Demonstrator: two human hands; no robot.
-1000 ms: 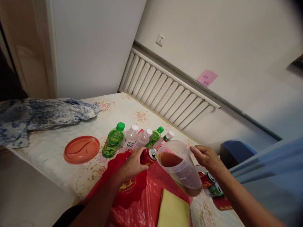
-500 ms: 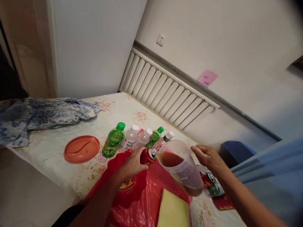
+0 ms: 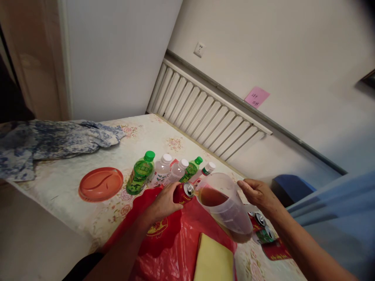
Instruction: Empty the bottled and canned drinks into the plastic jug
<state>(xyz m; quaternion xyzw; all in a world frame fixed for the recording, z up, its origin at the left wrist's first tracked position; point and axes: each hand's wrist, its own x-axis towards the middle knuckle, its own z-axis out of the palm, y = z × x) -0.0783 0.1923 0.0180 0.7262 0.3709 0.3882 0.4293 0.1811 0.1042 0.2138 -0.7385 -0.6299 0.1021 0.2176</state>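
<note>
My left hand (image 3: pixel 163 203) is wrapped round a red drink can (image 3: pixel 185 192), its opened top turned toward a translucent plastic pitcher (image 3: pixel 231 218). Brown liquid (image 3: pixel 213 196) shows inside the tilted pitcher, whose mouth is close beside the can's top. My right hand (image 3: pixel 255 192) grips the pitcher's handle at the right, the handle mostly hidden by the fingers. Below the can lie a red scalloped tray (image 3: pixel 164 244) with a gold print and a shiny red plastic sheet (image 3: pixel 184 253). A folded yellow cloth (image 3: pixel 213 259) rests on the sheet.
Behind the can stand green-capped bottles (image 3: pixel 141 173) and white-capped bottles (image 3: pixel 161 169). An orange divided plate (image 3: pixel 101 185) sits left, near a blue-patterned cloth (image 3: pixel 73 138). Several cans (image 3: pixel 265 235) are at the right, partly behind my forearm. A radiator (image 3: pixel 202 111) lines the wall.
The can has moved slightly away from the pitcher's rim and tipped up a little. The thin yellowish streak between them is gone. Both hands keep their grips.
</note>
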